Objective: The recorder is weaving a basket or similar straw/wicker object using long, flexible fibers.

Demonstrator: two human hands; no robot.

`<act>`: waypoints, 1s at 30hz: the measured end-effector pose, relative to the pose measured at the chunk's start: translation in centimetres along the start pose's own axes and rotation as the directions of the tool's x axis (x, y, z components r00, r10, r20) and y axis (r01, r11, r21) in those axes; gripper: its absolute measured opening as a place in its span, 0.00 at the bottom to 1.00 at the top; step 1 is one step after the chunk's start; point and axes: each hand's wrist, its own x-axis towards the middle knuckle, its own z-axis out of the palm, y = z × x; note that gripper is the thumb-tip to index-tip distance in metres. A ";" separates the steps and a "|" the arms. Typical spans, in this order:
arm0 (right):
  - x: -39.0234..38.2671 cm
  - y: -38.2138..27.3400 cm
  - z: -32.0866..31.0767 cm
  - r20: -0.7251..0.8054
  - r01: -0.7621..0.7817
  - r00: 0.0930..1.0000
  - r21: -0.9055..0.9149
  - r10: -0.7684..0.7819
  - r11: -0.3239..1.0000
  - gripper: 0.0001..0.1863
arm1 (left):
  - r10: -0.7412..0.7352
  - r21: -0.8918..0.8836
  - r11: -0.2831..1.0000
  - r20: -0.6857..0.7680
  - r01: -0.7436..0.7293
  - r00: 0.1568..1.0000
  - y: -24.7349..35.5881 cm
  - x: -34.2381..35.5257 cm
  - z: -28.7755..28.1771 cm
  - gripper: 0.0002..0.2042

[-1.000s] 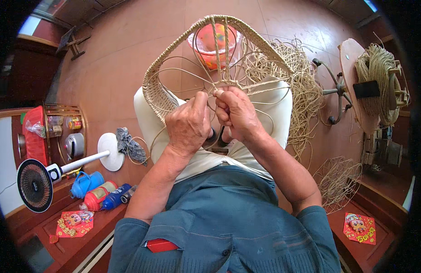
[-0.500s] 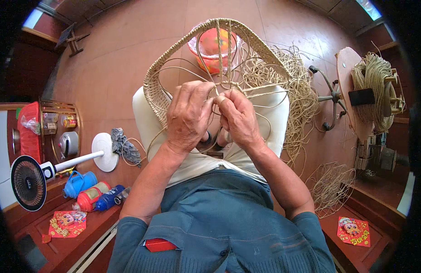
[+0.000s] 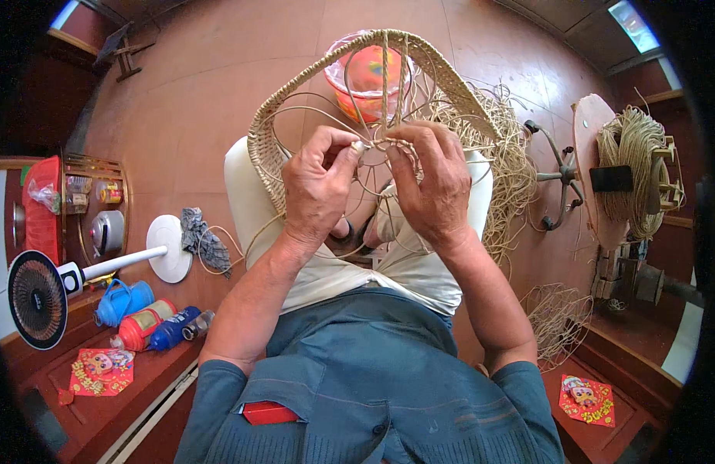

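Note:
A partly woven basket (image 3: 450,77) of beige cord on a wire frame rests across my lap. Its curved woven band arches away from me, with bare wire ribs and two cord-wrapped uprights inside. My left hand (image 3: 315,185) pinches the beige cord, a short light bit showing at thumb and forefinger. Just beside it, my right hand (image 3: 431,182) closes thumb and fingers on the cord-wrapped ring where the ribs meet; its fingers partly hide that spot. The hands are slightly apart.
A heap of loose cord (image 3: 506,178) lies to the right, near a wheeled stand (image 3: 562,176) and a big coil (image 3: 632,139). Beyond the basket stands a lined red bucket (image 3: 357,100). On the left are a fan (image 3: 125,263), a grey cloth (image 3: 207,243) and several flasks (image 3: 145,325).
My hands have drawn apart from near touching. The right hand has turned more back-up and shifted right onto the ring. The whole view has shifted slightly.

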 end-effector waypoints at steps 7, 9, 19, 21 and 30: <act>0.5 2.4 0.6 0.058 0.246 0.969 -0.124 -0.240 0.961 0.12 | -0.140 -0.090 0.986 0.025 0.142 0.990 0.6 1.3 -0.1 0.04; 0.5 2.9 0.7 0.072 0.269 0.962 -0.138 -0.262 0.953 0.11 | -0.163 -0.092 0.982 0.031 0.166 0.986 0.9 1.7 -0.3 0.04; 1.8 4.4 0.4 0.228 0.454 0.882 -0.182 -0.412 0.872 0.22 | -0.443 -0.175 0.832 0.360 0.526 0.821 0.5 4.6 -0.9 0.08; 2.2 4.3 0.0 0.272 0.460 0.874 -0.191 -0.403 0.867 0.22 | -0.467 -0.212 0.796 0.379 0.566 0.799 0.3 4.9 -1.0 0.08; 3.2 3.7 -0.6 0.360 0.458 0.853 -0.170 -0.378 0.873 0.19 | -0.266 -0.044 0.958 0.235 0.284 0.935 -0.6 3.3 -1.1 0.09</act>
